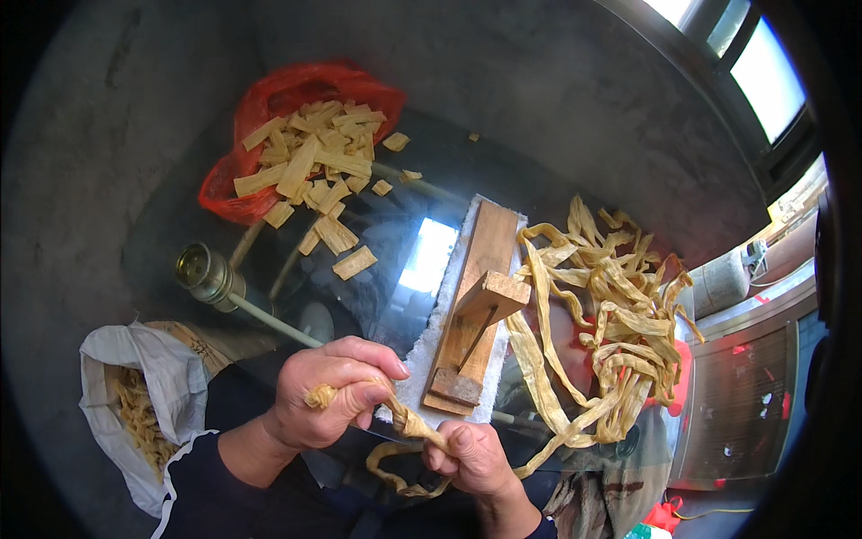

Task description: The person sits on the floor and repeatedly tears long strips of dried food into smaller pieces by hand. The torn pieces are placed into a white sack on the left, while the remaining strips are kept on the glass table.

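My left hand (333,387) grips one end of a soft, yellow-tan strip (409,422), whose twisted tip pokes out at the thumb side. Between the hands the strip is wound into a thick, knot-like roll. My right hand (471,455) pinches it just beyond that roll. A loose loop (384,471) of the strip hangs below, and a length runs from behind my right hand toward a heap of long strips (619,296). Just beyond my hands, a wooden jig (495,222) with an upright block (495,293) and a slanting metal rod (477,337) rests on a white cloth (417,377).
Flat, dry-looking tan pieces (337,162) fill a red plastic bag (246,192) and spill onto the glass tabletop (377,310). A white sack (192,377) of twisted tan pieces (138,411) stands lower left. A metal-collared table leg joint (205,276) shows at left. A grey cylinder (720,286) lies right.
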A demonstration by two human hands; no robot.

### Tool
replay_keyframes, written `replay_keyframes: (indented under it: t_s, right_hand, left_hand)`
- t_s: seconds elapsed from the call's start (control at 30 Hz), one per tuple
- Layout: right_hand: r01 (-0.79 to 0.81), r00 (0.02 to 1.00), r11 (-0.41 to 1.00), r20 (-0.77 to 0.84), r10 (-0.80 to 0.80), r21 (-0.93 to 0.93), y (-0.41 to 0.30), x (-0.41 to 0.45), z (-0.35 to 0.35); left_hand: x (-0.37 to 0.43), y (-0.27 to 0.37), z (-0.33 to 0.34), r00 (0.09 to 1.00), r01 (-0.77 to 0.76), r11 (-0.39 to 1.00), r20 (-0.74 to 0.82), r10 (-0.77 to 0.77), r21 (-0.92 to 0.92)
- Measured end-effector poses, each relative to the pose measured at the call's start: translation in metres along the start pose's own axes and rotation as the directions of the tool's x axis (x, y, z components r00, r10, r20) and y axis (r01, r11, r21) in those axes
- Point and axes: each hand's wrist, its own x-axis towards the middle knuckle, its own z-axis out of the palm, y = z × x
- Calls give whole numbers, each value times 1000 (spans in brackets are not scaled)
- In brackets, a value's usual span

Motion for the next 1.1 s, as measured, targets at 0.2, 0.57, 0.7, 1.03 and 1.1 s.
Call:
replay_keyframes:
  t_s: [0.2,0.57,0.7,1.03,1.1]
  right_hand:
    - [-192,978,978,-94,185,-76,-13,6,3]
    - [32,878,968,-456,-147,-250,-36,-2,-4]
    - [82,723,824,-536,-436,-560,-39,18,-9]
    - [110,627,532,-357,-693,-840,-24,27,-21]
    - [278,639,394,-138,-756,-876,-22,22,-13]
  left_hand:
    - [1,-12,-1,772,626,760,279,-571,-173]
    - [-5,-26,8,887,461,790,194,-418,-404]
    - [13,-40,26,861,500,827,43,-507,-258]
    - [14,-65,28,977,195,934,-144,-157,301]
    - [14,-41,32,987,-98,881,-71,147,464]
